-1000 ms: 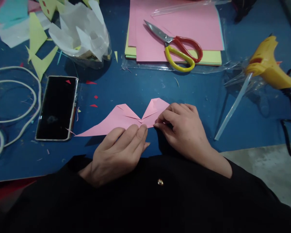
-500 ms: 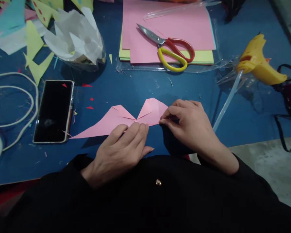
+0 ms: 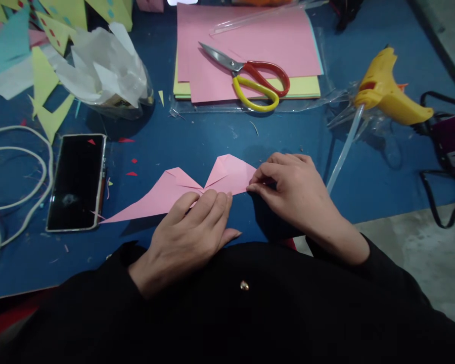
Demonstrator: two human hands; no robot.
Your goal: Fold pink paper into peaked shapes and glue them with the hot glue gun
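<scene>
A folded sheet of pink paper [image 3: 151, 198] lies lengthwise before me. It has a V-shaped notch in its far edge, folded flaps on both sides of the notch and a long point to the left. My left hand [image 3: 187, 237] is curled over its near edge at the middle, fingers together on the paper and thumb apart from them. The fingertips hide part of that edge. At the paper's right end, my right hand [image 3: 293, 184] pinches the corner between thumb and fingers. The left point reaches the lower right corner of a black phone [image 3: 76, 182].
Scissors [image 3: 246, 76] lie on stacked coloured paper [image 3: 296, 45]. A yellow glue gun [image 3: 387, 93] with a glue stick is at right. White cable [image 3: 49, 167], a bag of white paper [image 3: 106, 71] and yellow cutouts [image 3: 43, 76] occupy the left. Red scraps [image 3: 132, 161] dot the table.
The camera view has shifted slightly, so the table items appear further left. Both hands keep their places on the pink paper, and its folds look the same.
</scene>
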